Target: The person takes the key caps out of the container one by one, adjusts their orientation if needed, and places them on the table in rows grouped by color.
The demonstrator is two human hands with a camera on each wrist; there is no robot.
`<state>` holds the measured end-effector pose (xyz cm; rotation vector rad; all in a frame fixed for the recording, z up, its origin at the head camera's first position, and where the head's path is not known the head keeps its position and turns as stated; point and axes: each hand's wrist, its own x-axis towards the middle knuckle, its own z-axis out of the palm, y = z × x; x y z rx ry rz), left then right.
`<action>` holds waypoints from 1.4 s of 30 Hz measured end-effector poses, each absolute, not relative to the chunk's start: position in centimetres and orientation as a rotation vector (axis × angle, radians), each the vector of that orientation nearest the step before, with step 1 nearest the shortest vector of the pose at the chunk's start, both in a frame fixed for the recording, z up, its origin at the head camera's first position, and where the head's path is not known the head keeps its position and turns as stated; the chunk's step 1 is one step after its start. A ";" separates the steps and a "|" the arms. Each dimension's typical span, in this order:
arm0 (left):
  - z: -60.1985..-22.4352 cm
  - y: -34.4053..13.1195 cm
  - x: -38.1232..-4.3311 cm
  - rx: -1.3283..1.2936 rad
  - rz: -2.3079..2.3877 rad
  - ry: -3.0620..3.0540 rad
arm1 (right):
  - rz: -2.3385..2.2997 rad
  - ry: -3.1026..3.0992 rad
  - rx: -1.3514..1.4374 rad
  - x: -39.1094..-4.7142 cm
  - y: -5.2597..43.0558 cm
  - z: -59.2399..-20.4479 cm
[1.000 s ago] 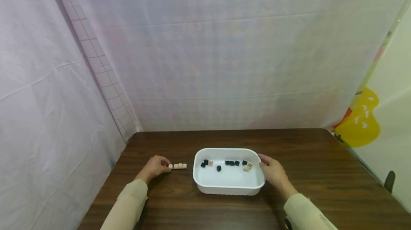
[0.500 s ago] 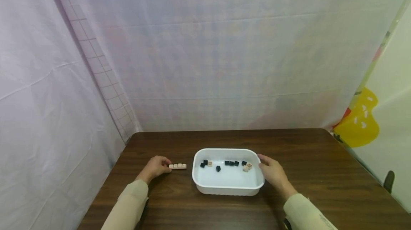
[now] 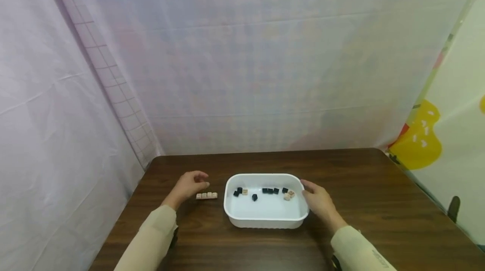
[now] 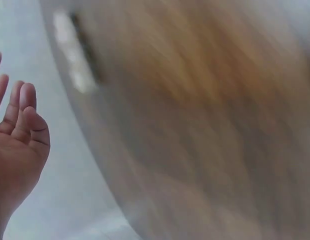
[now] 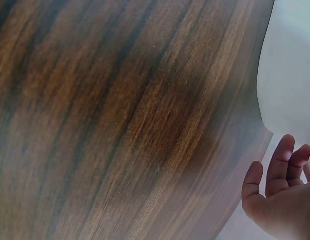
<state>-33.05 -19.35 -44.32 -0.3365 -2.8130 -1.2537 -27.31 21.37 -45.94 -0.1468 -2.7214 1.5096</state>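
My left hand (image 3: 188, 184) hovers just over a row of several cream keycaps (image 3: 206, 195) standing side by side on the table. Its fingers are loosely bent, and nothing shows between them. In the left wrist view the left hand (image 4: 20, 145) has its palm turned up, with the cream row (image 4: 75, 52) blurred beyond it. My right hand (image 3: 320, 203) rests at the right rim of a white plastic tray (image 3: 265, 224), thumb and forefinger against the edge. The right hand (image 5: 282, 192) shows relaxed, spread fingers in its wrist view. Inside the tray lie black keycaps (image 3: 270, 191) and cream ones (image 3: 289, 195).
The dark wood-grain table (image 3: 360, 203) carries the tray near its middle. A pale curtain (image 3: 261, 73) hangs behind the back edge, with another white sheet (image 3: 68, 136) along the left. A yellow printed shape (image 3: 418, 144) marks the right-hand sheet.
My left hand pushed the leftmost cream keycap against the others, closing the gap, then let go and rose away. My right hand stays at the tray's rim.
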 end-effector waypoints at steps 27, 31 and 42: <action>-45.1 2.4 -32.5 -0.999 -0.842 -2.956 | 1.464 -2.692 -0.122 -27.1 21.3 -45.7; -45.5 3.1 -32.4 -1.044 -0.692 -2.986 | 1.488 -2.675 -0.113 -27.0 21.2 -45.7; -46.2 3.2 -32.5 -1.026 -0.605 -2.992 | 1.442 -2.668 -0.101 -27.0 21.3 -45.9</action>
